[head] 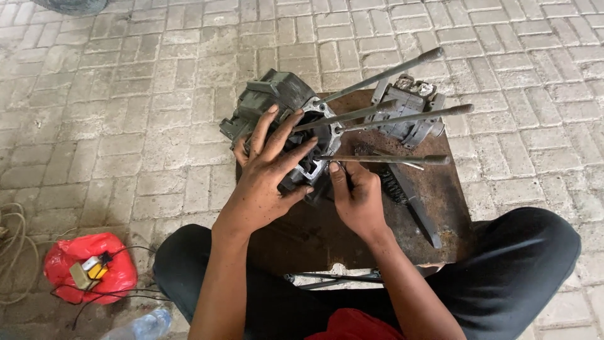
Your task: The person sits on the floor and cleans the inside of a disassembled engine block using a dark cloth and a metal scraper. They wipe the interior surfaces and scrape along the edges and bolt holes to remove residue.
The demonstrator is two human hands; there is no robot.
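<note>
A grey metal engine crankcase [277, 101] with several long studs [384, 75] sticking out to the right rests on a rusty metal plate [434, 182]. My left hand [267, 170] lies spread over the case's open side and holds it. My right hand [355, 195] is just right of the case, its fingers closed around a small part at the case's lower edge; the part is mostly hidden. Both hands are greasy.
A second grey engine part [409, 107] lies at the plate's far side. A dark brush [409, 195] lies on the plate. A red bag [91, 264] with a small box and wires, a rope [16, 245] and a plastic bottle [145, 326] are on the brick paving at left.
</note>
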